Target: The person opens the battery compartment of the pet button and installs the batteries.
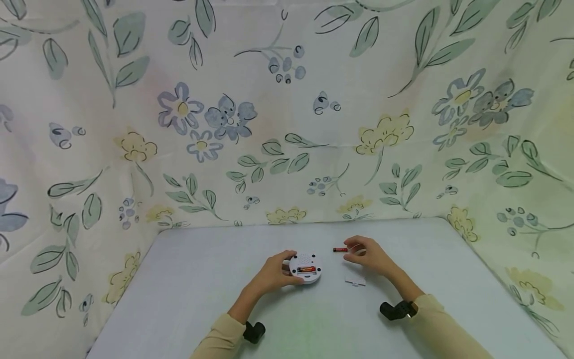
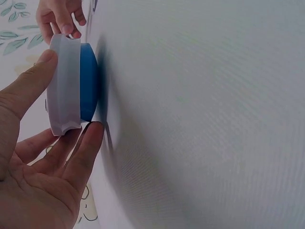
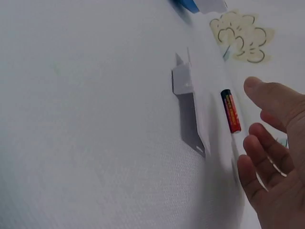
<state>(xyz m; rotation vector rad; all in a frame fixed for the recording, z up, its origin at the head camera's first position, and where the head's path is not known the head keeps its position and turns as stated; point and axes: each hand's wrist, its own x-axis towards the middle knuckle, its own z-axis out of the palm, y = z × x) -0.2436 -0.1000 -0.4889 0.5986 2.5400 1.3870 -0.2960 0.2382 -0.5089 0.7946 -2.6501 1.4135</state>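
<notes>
My left hand (image 1: 273, 273) holds a round white device (image 1: 299, 278) by its edge, thumb on one side and fingers on the other. Its battery compartment faces up, with a red-orange battery (image 1: 307, 269) inside. From the side, in the left wrist view, the device's blue part (image 2: 88, 81) faces the table. A loose red and black battery (image 3: 231, 111) lies on the table by my right hand (image 1: 369, 255). That hand's fingers are spread and bent slightly, with a gap to the battery in the right wrist view. The white battery cover (image 1: 355, 280) lies just below the right hand.
The white table (image 1: 202, 279) reaches back to a floral cloth (image 1: 278, 189) that hangs behind and along both sides. Black wrist cameras (image 1: 396, 310) are strapped to both wrists.
</notes>
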